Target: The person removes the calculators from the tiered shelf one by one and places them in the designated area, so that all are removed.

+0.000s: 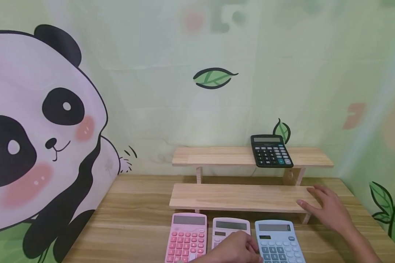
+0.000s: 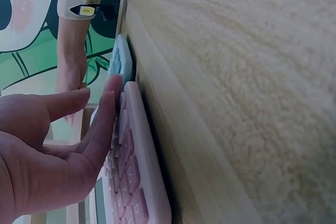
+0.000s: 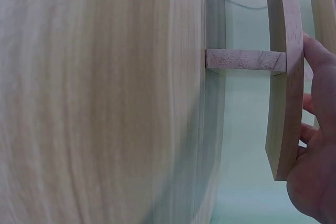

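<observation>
My left hand is over the lower part of a pale lilac calculator, near its right side. Its fingers are loosely extended, with fingertips close to the keys in the left wrist view. A light blue calculator lies just right of that hand, and a pink calculator is to the left. With fingers spread, my right hand rests on the right end of the lower wooden shelf. The right wrist view shows its fingertips along the top of the shelf board.
Behind stands a higher wooden shelf, with a black calculator leaning back on its right half. Upright supports hold the boards above the wood-grain tabletop. A panda-printed backdrop closes off the back and sides.
</observation>
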Demonstrator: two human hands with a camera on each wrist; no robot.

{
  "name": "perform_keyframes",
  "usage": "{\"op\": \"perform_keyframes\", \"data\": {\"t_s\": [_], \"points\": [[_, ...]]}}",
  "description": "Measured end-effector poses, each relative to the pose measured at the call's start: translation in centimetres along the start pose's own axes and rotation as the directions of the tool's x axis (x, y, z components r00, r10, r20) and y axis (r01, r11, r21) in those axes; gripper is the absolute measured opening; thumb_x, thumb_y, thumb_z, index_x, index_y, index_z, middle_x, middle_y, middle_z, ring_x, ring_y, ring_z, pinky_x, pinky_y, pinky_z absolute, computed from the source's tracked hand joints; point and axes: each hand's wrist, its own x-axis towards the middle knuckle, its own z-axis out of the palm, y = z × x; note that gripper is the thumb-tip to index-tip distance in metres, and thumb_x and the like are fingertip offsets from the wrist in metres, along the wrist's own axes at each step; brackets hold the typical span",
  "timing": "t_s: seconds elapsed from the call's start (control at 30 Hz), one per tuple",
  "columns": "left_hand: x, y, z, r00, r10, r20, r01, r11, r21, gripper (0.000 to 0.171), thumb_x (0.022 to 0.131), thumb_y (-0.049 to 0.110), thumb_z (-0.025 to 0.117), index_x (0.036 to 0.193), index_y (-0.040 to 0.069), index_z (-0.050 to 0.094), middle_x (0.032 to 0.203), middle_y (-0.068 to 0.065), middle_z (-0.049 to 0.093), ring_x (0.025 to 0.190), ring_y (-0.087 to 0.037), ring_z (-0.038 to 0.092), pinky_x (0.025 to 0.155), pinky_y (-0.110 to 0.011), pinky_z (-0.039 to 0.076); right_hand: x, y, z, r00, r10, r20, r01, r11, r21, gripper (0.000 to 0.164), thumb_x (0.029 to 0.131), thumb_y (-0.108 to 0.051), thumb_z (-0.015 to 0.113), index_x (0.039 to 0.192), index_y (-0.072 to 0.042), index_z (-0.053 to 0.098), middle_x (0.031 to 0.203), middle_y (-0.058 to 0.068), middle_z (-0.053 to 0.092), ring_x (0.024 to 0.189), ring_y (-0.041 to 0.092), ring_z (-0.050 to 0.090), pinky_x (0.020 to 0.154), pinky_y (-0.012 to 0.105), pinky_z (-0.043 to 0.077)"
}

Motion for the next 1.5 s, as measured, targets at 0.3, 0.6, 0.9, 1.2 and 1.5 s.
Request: {"op": "perform_keyframes", "data": {"t_s": [0.3, 0.6, 0.9, 1.2, 1.5], "points": [[0.3, 1.5, -2.3, 0.991, 0.081, 0.109, -0.059, 0.979, -0.196, 0.013, 0.1, 0.011, 0.073, 0.109, 0.002, 0.073, 0.085, -0.008, 0.076, 0.077, -0.021, 0.078, 0.074, -0.031, 0.066, 0.2, 0.2, 0.0, 1.0, -0.002, -0.005, 0.002, 1.0, -0.002, 0.089, 0.099, -0.061, 0.066, 0.144, 0.015, 0.052, 0.151, 0.044, 0.036, 0.136, 0.066, 0.032, 0.107, 0.084, 0.03], [2.0, 5.9, -5.3, 0.977, 0.204, -0.062, -0.213, 0.947, -0.239, 0.03, 0.101, 0.016, 0.073, 0.126, 0.001, 0.07, 0.098, -0.001, 0.074, 0.091, -0.021, 0.077, 0.083, -0.038, 0.067, 0.3, 0.2, -0.3, 1.0, 0.003, -0.008, -0.003, 1.0, 0.0, 0.09, 0.099, -0.062, 0.065, 0.144, 0.014, 0.052, 0.151, 0.043, 0.036, 0.136, 0.066, 0.032, 0.106, 0.085, 0.03], [6.4, 7.7, -7.3, 0.922, 0.178, -0.343, -0.28, 0.92, -0.273, 0.038, 0.102, 0.024, 0.075, 0.132, 0.002, 0.067, 0.113, -0.003, 0.072, 0.107, -0.023, 0.073, 0.092, -0.038, 0.064, 0.3, 0.2, -0.4, 1.0, 0.019, 0.006, -0.019, 1.0, 0.007, 0.092, 0.099, -0.065, 0.063, 0.145, 0.014, 0.051, 0.152, 0.044, 0.034, 0.136, 0.067, 0.03, 0.107, 0.085, 0.028], [9.6, 8.7, -7.3, 0.892, 0.077, -0.446, -0.281, 0.866, -0.413, 0.042, 0.101, 0.026, 0.077, 0.13, -0.003, 0.067, 0.105, -0.008, 0.073, 0.102, -0.023, 0.075, 0.092, -0.036, 0.064, 0.2, 0.2, 0.0, 1.0, 0.014, 0.005, -0.014, 1.0, 0.006, 0.091, 0.099, -0.064, 0.064, 0.144, 0.014, 0.052, 0.151, 0.044, 0.035, 0.136, 0.067, 0.031, 0.106, 0.085, 0.029], [11.2, 9.0, -7.3, 0.928, 0.039, -0.372, -0.255, 0.793, -0.553, 0.036, 0.104, 0.028, 0.071, 0.118, -0.005, 0.07, 0.107, -0.018, 0.078, 0.103, -0.027, 0.077, 0.092, -0.036, 0.064, 0.1, 0.1, 0.1, 1.0, -0.004, -0.018, 0.004, 1.0, -0.008, 0.089, 0.098, -0.063, 0.065, 0.142, 0.014, 0.055, 0.15, 0.043, 0.038, 0.134, 0.066, 0.034, 0.106, 0.084, 0.031]]}}
